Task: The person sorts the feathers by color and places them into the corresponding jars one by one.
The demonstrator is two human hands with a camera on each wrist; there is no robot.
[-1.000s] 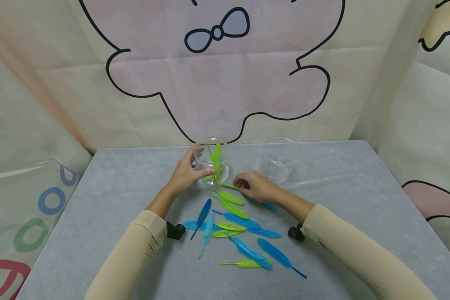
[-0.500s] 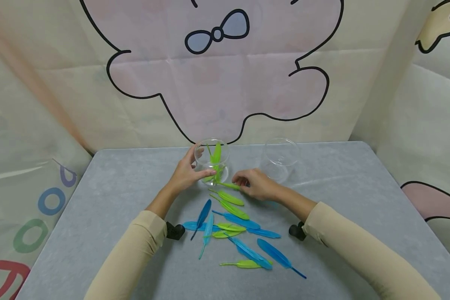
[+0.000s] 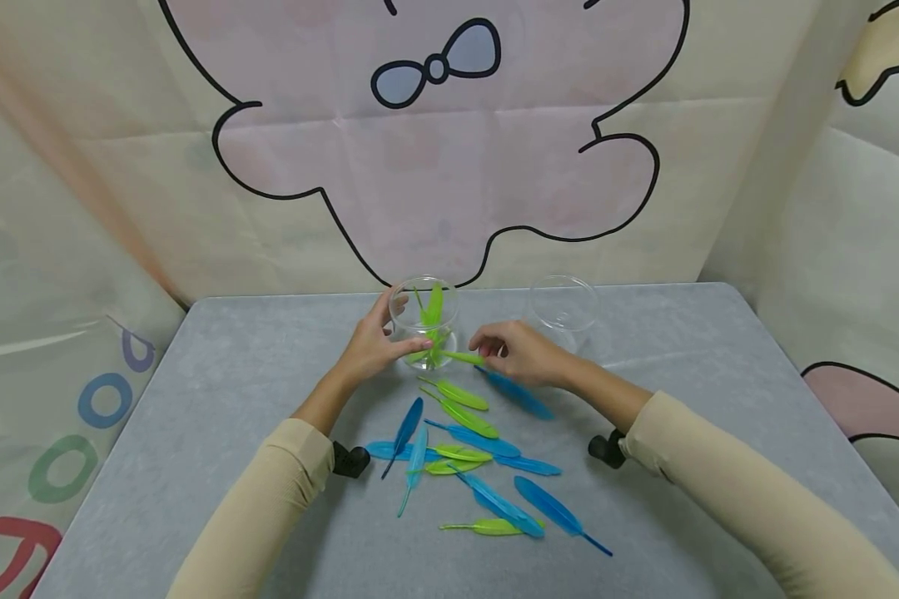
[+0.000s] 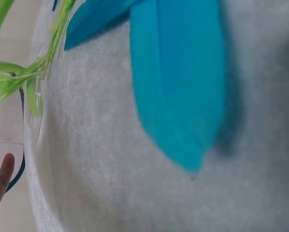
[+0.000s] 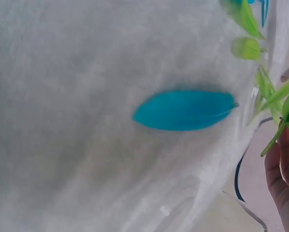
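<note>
On the left of the table's far side, my left hand (image 3: 373, 345) curls its thumb and fingers round a clear cup (image 3: 450, 318) that stands upright. Several green feathers (image 3: 433, 309) lean inside the cup. Just right of it, my right hand (image 3: 523, 353) pinches a green feather (image 3: 463, 358), whose thin end points left at the cup's lower wall. The right wrist view shows this pinched green feather (image 5: 273, 140) at the fingertips. Below the right hand lies a blue feather (image 3: 517, 393). In the left wrist view only part of the left hand (image 4: 1, 179) appears.
A second clear cup (image 3: 564, 323) stands behind the right hand, partly hidden by it. Loose green feathers (image 3: 460, 416) and blue feathers (image 3: 498, 503) lie scattered over the middle of the grey table (image 3: 232, 399). A printed cloth (image 3: 434, 166) hangs behind.
My right hand has risen slightly away from the table's front, taking the green feather with it. The blue feather it covered now shows. The left hand and its cup stay put.
</note>
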